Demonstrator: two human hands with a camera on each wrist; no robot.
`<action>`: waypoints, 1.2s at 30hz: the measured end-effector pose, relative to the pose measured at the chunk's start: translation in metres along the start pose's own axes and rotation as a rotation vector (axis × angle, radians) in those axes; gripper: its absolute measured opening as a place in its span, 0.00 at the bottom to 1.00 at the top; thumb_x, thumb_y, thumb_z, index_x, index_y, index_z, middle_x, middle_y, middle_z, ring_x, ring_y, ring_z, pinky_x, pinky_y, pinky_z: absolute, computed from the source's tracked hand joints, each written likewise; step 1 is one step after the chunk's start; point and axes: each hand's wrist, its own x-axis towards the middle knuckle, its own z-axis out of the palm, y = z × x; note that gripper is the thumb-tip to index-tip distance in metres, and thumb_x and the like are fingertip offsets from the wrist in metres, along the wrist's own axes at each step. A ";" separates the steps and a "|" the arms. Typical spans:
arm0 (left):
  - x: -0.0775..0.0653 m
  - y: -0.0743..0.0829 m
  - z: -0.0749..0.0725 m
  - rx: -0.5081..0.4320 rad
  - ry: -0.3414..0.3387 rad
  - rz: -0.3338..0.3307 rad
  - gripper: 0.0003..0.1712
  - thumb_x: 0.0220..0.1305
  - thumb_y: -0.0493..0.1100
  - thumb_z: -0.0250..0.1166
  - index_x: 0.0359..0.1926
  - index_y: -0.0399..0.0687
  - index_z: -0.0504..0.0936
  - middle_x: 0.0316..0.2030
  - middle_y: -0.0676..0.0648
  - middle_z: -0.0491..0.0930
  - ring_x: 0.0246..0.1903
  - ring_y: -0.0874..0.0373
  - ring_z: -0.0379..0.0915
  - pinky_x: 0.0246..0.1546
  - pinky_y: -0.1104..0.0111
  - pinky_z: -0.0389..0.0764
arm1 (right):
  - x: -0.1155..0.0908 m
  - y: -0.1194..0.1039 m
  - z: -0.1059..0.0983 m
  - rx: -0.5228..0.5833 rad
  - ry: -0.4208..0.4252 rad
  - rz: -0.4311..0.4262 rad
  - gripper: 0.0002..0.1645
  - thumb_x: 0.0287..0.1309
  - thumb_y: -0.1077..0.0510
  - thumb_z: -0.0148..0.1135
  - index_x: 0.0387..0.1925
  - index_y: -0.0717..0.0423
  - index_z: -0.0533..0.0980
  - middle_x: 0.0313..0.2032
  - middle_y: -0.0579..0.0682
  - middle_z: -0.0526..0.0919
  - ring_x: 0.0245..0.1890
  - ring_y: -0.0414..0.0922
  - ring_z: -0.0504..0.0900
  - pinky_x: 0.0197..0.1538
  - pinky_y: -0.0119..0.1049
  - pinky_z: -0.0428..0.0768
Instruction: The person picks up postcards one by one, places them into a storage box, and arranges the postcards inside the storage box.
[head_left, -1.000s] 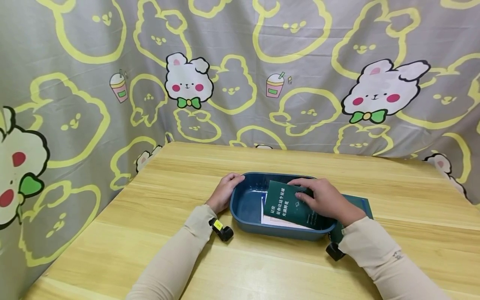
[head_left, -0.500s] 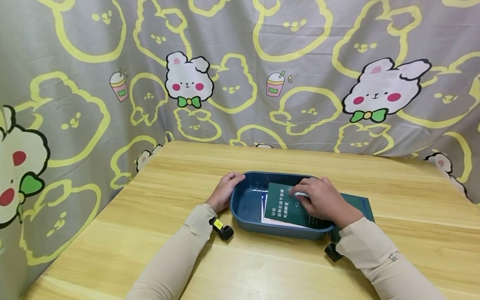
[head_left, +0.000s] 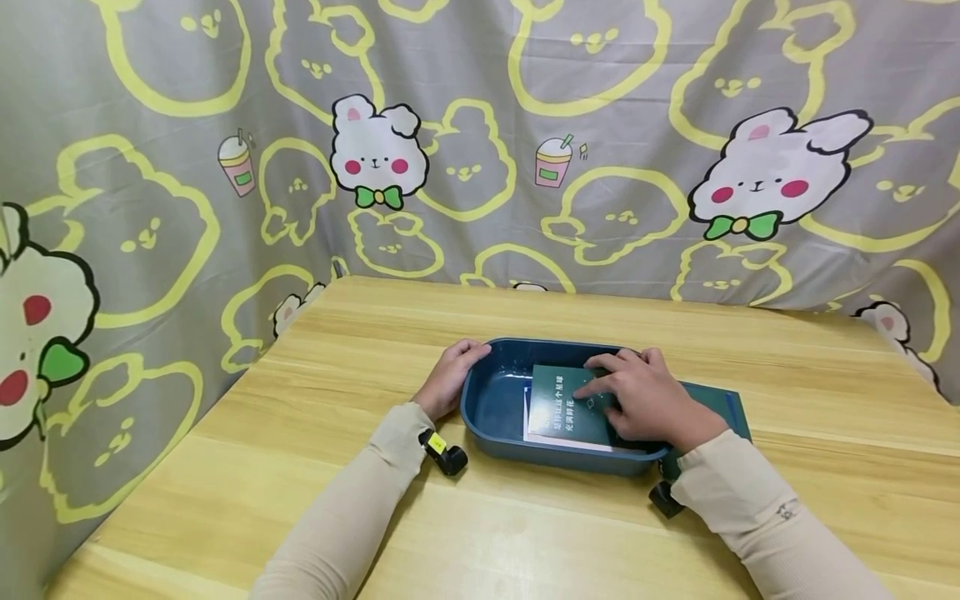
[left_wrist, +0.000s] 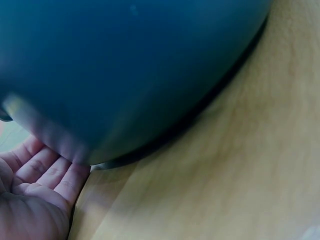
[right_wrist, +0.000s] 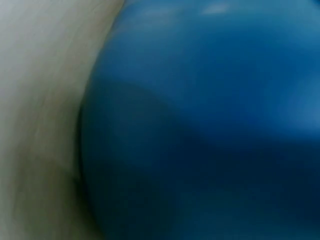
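A dark blue oblong basin (head_left: 498, 444) stands on the wooden table. My left hand (head_left: 448, 379) holds its left end, thumb at the rim; the left wrist view shows that hand's fingers (left_wrist: 52, 172) against the outer wall. Inside the basin, a dark green booklet (head_left: 551, 417) with white Chinese print lies over a white-edged sheet (head_left: 527, 427). My right hand (head_left: 637, 400) is over the booklet's right part, fingers extended, index fingertip at its cover. The right wrist view is blurred and filled by the basin's outer wall (right_wrist: 200, 100).
Another dark green flat item (head_left: 716, 408) lies on the table right of the basin, partly under my right wrist. The table (head_left: 300, 483) ends at a patterned curtain (head_left: 465, 250) behind and a second curtain side on the left.
The right hand's grip on the booklet has loosened and its fingers have spread over the cover. The booklet has come down flatter inside the basin. My left hand has stayed at the rim.
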 end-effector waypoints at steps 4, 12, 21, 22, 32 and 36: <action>0.001 0.000 0.000 0.000 -0.001 -0.008 0.12 0.71 0.45 0.57 0.42 0.39 0.74 0.40 0.45 0.76 0.37 0.59 0.74 0.37 0.70 0.77 | 0.000 0.000 -0.001 -0.006 -0.022 -0.007 0.24 0.45 0.62 0.66 0.42 0.32 0.85 0.55 0.52 0.77 0.48 0.54 0.73 0.38 0.51 0.61; 0.001 0.000 -0.001 0.019 -0.002 -0.005 0.13 0.72 0.46 0.57 0.44 0.39 0.74 0.41 0.46 0.76 0.38 0.59 0.74 0.38 0.69 0.77 | 0.001 -0.002 0.000 -0.006 -0.039 0.005 0.22 0.46 0.61 0.69 0.41 0.32 0.85 0.55 0.51 0.77 0.48 0.53 0.74 0.39 0.51 0.61; 0.000 0.000 0.000 0.006 0.005 0.003 0.11 0.71 0.45 0.57 0.41 0.39 0.74 0.39 0.46 0.76 0.37 0.60 0.74 0.36 0.71 0.77 | 0.000 -0.003 0.001 -0.012 -0.055 0.028 0.22 0.46 0.58 0.74 0.45 0.37 0.83 0.56 0.52 0.76 0.50 0.54 0.73 0.42 0.53 0.63; 0.000 0.000 0.000 0.006 0.005 0.005 0.11 0.71 0.45 0.56 0.41 0.39 0.74 0.39 0.46 0.76 0.37 0.60 0.74 0.36 0.71 0.77 | 0.000 -0.004 0.001 -0.014 -0.053 0.029 0.22 0.46 0.58 0.75 0.46 0.38 0.83 0.55 0.53 0.76 0.50 0.54 0.73 0.43 0.53 0.63; -0.001 0.001 0.002 -0.002 0.009 -0.006 0.10 0.71 0.44 0.57 0.41 0.39 0.74 0.40 0.46 0.75 0.38 0.59 0.73 0.37 0.71 0.76 | 0.000 -0.004 0.002 -0.023 -0.022 0.028 0.25 0.40 0.58 0.79 0.45 0.44 0.83 0.51 0.52 0.78 0.48 0.54 0.75 0.41 0.52 0.64; 0.000 0.000 0.002 -0.009 0.012 -0.003 0.10 0.70 0.43 0.57 0.41 0.39 0.74 0.39 0.46 0.76 0.37 0.59 0.74 0.37 0.71 0.77 | 0.001 -0.001 0.002 0.090 0.007 0.076 0.18 0.49 0.61 0.72 0.45 0.49 0.82 0.47 0.52 0.80 0.41 0.51 0.78 0.42 0.52 0.69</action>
